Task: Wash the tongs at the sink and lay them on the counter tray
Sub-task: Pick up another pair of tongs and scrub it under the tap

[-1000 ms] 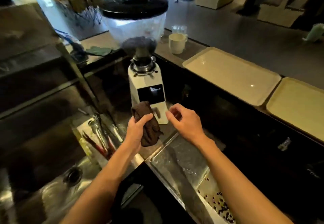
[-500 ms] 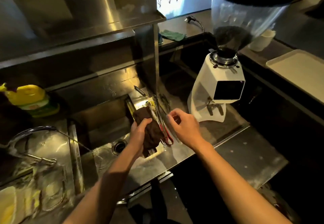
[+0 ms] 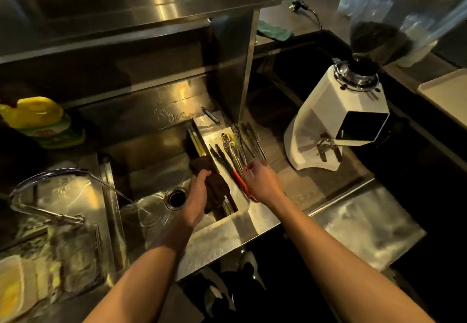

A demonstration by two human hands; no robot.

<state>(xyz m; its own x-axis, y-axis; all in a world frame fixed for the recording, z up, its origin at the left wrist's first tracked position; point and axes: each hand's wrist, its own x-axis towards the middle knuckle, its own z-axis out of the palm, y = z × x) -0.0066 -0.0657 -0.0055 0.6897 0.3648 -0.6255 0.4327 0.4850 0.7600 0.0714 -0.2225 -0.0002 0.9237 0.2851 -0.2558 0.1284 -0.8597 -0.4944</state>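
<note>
The left hand is closed around a dark cloth, holding it over the right edge of the sink, just above the drain. The right hand reaches over the tongs with its fingers curled down onto their near, red-tipped ends; the hand is blurred, so whether it grips them or only touches them I cannot tell. The tongs (several pairs, side by side) lie on the steel ledge just right of the sink, pointing away to the far side. A thin stream runs from the tap on the left into the basin. A yellow bottle stands on the far left. A white grinder stands right of the tongs, and the corner of a pale tray shows on the counter at the far right, well apart from the tongs.
</note>
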